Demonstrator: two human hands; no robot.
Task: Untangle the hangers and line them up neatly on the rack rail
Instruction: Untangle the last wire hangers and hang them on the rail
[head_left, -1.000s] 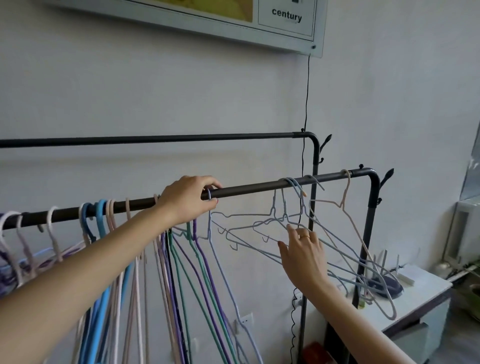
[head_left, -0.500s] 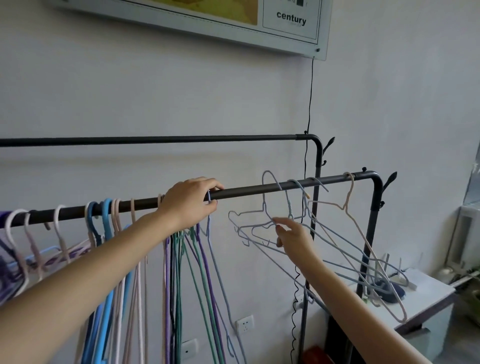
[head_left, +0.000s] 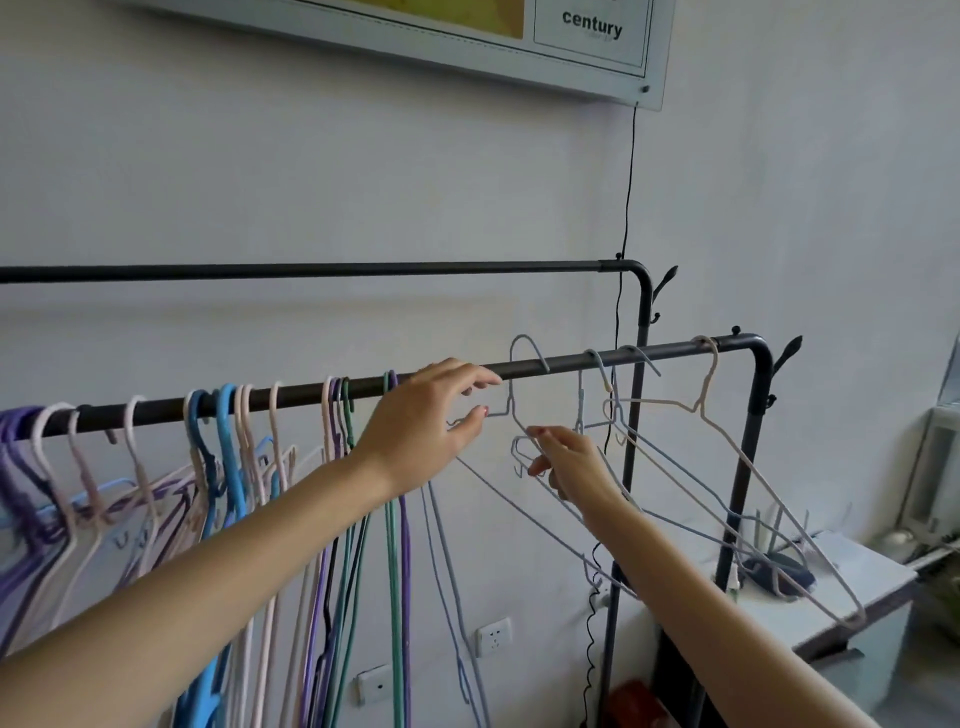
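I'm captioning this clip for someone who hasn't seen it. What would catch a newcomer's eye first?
Two bare arms reach in from below toward the front rail. The left hand and the right hand meet at a pale blue wire hanger whose hook stands above the rail. On the rail's left end hangs a dense bunch of coloured hangers.

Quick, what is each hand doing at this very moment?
Left hand: open, fingers spread by the rack rail, reaching toward the pale blue hanger.
Right hand: pinching that pale blue hanger's wire.
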